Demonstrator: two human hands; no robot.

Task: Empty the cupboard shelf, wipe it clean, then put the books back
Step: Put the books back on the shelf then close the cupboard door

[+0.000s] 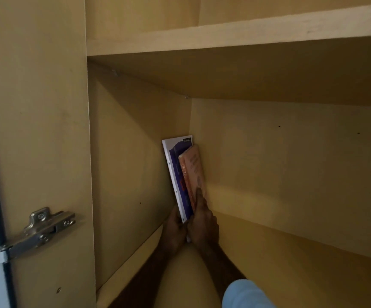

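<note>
Standing two books upright in the far left corner of the cupboard shelf [291,263], centre of the frame, both hands reaching in from the bottom edge. Gripping the lower end of the books from the left, the left hand [174,230], fingers curled round the bottom of the white-and-purple book [175,174]; pressing from the right, the right hand [203,223], fingers wrapped at the base and one finger stretched up along the cover of the orange book [193,170]. Leaning spine-out against the cupboard's side panel [131,165], the taller white-and-purple book, with the shorter orange one tucked just beside it on the right and touching it, apparently squeezed between the two hands to keep the pair from tipping while being squared into the corner. Judging by the bare boards all around, either returning the first books after wiping or lifting out the last of them; impossible to tell which. Showing at the top corner of the taller book, a small dark label with pale lettering, too blurred to read; printing on the orange cover likewise illegible. Running across the upper half of the frame, the shelf above [224,38]; hanging at lower left, a metal door hinge [44,230] on the cupboard's front edge; poking in at lower right, a pale blue sleeve [244,294].
</note>
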